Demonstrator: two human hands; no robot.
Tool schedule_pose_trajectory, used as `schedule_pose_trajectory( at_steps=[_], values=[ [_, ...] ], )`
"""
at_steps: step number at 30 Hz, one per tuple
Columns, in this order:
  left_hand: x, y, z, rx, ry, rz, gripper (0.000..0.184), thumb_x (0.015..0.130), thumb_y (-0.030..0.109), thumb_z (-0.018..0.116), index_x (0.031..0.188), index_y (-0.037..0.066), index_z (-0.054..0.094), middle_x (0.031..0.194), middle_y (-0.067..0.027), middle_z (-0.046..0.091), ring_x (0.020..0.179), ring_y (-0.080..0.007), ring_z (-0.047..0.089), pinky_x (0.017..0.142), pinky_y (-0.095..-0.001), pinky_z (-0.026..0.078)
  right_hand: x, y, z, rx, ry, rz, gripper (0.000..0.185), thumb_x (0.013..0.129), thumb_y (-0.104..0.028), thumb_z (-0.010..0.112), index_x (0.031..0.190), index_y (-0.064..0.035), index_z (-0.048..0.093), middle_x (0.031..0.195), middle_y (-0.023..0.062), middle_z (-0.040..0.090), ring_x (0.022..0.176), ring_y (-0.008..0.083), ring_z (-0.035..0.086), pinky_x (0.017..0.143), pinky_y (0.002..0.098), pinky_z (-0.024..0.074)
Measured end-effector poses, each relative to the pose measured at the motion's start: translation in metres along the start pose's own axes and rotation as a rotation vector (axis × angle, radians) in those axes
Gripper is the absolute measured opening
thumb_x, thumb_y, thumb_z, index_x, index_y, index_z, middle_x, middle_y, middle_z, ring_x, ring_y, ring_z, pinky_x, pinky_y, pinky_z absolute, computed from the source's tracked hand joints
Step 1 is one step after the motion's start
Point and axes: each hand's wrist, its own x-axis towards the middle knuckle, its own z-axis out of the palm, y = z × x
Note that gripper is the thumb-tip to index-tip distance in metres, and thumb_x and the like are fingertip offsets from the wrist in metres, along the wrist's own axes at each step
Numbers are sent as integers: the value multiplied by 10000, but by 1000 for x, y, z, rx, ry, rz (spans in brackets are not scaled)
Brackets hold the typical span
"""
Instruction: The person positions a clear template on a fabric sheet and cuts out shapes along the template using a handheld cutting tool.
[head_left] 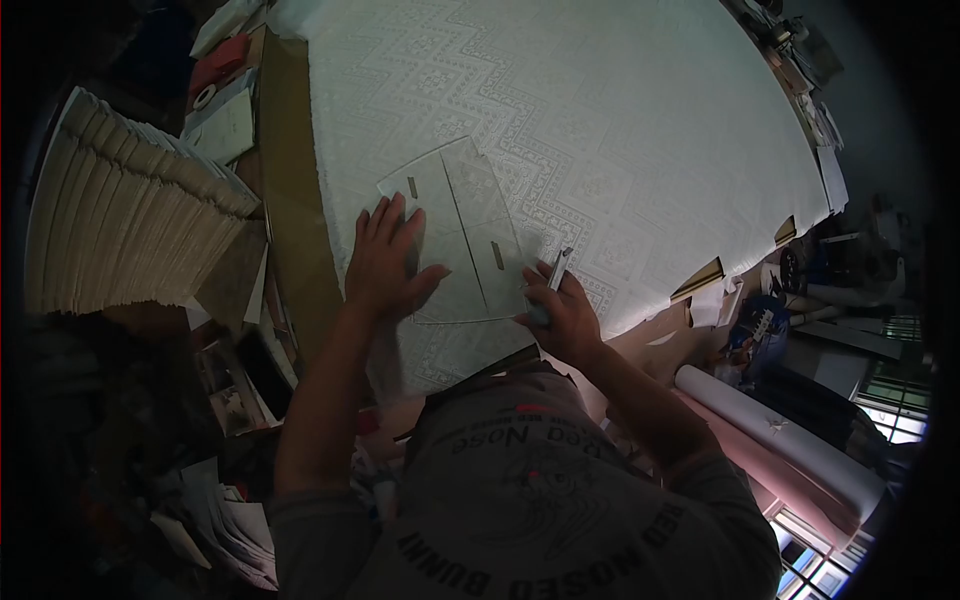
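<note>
A see-through pattern template point(465, 225) lies on white patterned fabric point(560, 110). It has a long dark slit down its middle and two short slots. My left hand point(385, 255) rests flat across the template's left edge, fingers stretched out and thumb apart. At the template's lower right edge, my right hand point(563, 315) is closed around a slim silver pen-like tool point(561, 264). The tool's upper end sticks up past the fingers. Its lower end is hidden by the hand, so whether it is a pen or a knife I cannot tell.
A tall stack of cream sheets point(140, 210) stands left of the table, with papers and a red item point(219, 60) behind it. The brown table edge point(290, 170) shows beside the fabric. On the right are long rolls point(780, 440) and a blue shoe point(765, 325).
</note>
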Motion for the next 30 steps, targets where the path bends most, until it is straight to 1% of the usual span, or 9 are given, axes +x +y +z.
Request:
schedule_pose_trajectory(
  at_steps=[17, 19, 20, 22, 26, 28, 29, 30],
  values=[
    [0, -1, 1, -4, -2, -1, 902, 814, 561, 806, 1519, 68, 538, 1662, -237, 362, 1564, -433, 286, 1289, -605, 155, -1, 1, 1, -10, 3, 3, 536, 791, -189, 908, 1183, -91, 556, 1420, 159, 675, 1403, 409, 543, 1123, 504, 464],
    [0, -2, 2, -2, 8, 7, 896, 815, 560, 803, 1518, 69, 541, 1663, -235, 360, 1564, -433, 287, 1287, -609, 156, 0, 1, 1, 15, 6, 2, 503, 805, -187, 879, 1181, -88, 560, 1430, 166, 660, 1390, 430, 551, 1124, 541, 464],
    [0, -2, 2, -2, 8, 8, 896, 815, 560, 803, 1518, 69, 541, 1663, -235, 360, 1564, -433, 287, 1287, -609, 156, 0, 1, 1, 14, 6, 2, 503, 805, -187, 879, 1181, -88, 560, 1430, 166, 660, 1390, 430, 551, 1124, 541, 464],
    [0, -2, 1, 8, 5, 8, 891, 816, 564, 798, 1510, 64, 549, 1654, -242, 367, 1556, -445, 294, 1284, -611, 163, 0, 1, 0, -12, 6, -1, 535, 785, -181, 910, 1177, -88, 558, 1416, 159, 677, 1396, 408, 550, 1120, 502, 470],
    [1, -5, 4, 12, 13, 23, 884, 816, 566, 793, 1502, 59, 558, 1648, -250, 371, 1551, -455, 293, 1282, -611, 171, 0, 0, -1, -24, 11, -6, 534, 781, -169, 910, 1172, -86, 556, 1413, 160, 679, 1388, 409, 555, 1114, 499, 476],
    [5, -6, 4, 19, 6, 27, 827, 833, 546, 780, 1463, 44, 592, 1631, -252, 387, 1527, -460, 324, 1269, -627, 195, 1, -1, -2, -20, 3, -1, 529, 776, -156, 908, 1164, -84, 555, 1412, 161, 680, 1390, 410, 554, 1109, 495, 481],
    [7, -5, 2, 21, 8, 24, 827, 833, 546, 780, 1463, 44, 592, 1631, -252, 387, 1527, -460, 324, 1269, -627, 195, 1, -2, -1, -19, 3, -5, 529, 776, -156, 908, 1164, -84, 555, 1412, 161, 680, 1390, 410, 554, 1109, 495, 481],
    [11, -2, 2, 61, -34, -4, 788, 843, 521, 779, 1442, 39, 609, 1621, -254, 398, 1511, -454, 349, 1264, -615, 223, 1, -2, -1, -14, 5, 0, 512, 783, -164, 898, 1160, -83, 562, 1412, 163, 677, 1379, 416, 563, 1108, 510, 481]
  ],
)
